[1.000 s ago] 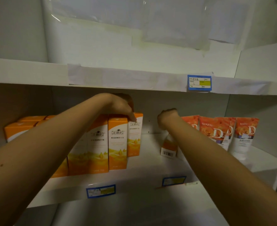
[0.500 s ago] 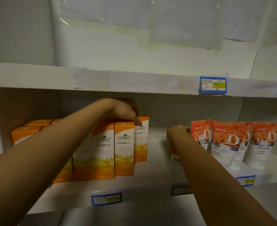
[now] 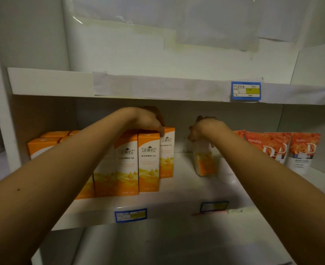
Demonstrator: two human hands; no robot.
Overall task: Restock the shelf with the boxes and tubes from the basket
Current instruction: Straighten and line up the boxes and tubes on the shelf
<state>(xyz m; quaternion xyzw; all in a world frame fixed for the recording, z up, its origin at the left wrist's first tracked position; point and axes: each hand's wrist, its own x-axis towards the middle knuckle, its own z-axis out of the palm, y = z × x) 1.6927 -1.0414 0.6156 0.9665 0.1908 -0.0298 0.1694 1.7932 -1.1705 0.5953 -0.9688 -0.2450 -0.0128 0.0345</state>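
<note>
Your biggest exposure is the shelf (image 3: 186, 190) itself: its front lip has nothing to stop a falling carton, and both your arms reach across it. Next, the row of orange boxes (image 3: 148, 161) on the left stands packed upright; your left hand (image 3: 148, 121) lies flat across their tops with fingers curled over the far edge, so a sideways push could likely topple several. The tubes (image 3: 301, 150) on the right stand just beside your right forearm, and a careless elbow may knock them. Smallest, the single box (image 3: 204, 161) stands alone in the gap, tilted; your right hand (image 3: 205, 129) pinches its top with closed fingers, and letting go now might tip it over.
</note>
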